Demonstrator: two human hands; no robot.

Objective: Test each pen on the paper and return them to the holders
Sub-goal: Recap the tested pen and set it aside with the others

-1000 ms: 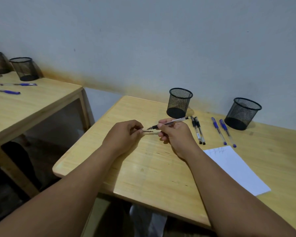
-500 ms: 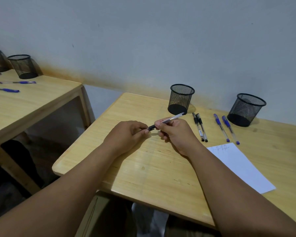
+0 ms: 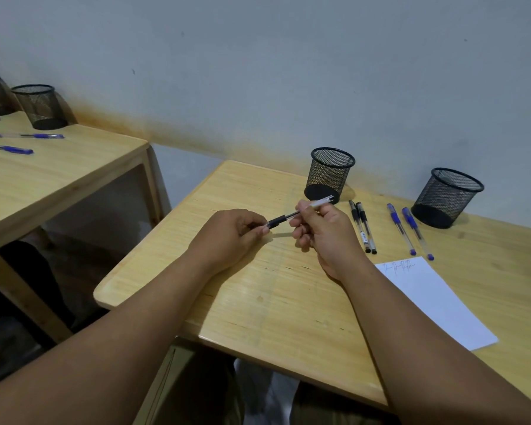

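Note:
A black pen (image 3: 284,218) is held above the middle of the wooden table (image 3: 258,302). My right hand (image 3: 322,231) grips its clear barrel. My left hand (image 3: 230,237) pinches its black front end, where the cap sits. Two black pens (image 3: 363,228) lie side by side to the right, and two blue pens (image 3: 410,230) lie further right. A black mesh holder (image 3: 328,174) stands behind my right hand, and a second mesh holder (image 3: 446,197) stands at the far right. White paper (image 3: 436,302) with small scribbles along its top edge lies at the right.
A second wooden table (image 3: 59,173) stands at the left with two blue pens (image 3: 22,142) and two mesh holders (image 3: 40,107) on it. A gap separates the tables. A grey wall runs behind both.
The cap in my left hand was apart from the pen's tip a second ago; now it sits on the pen's front end. Both hands stayed in place.

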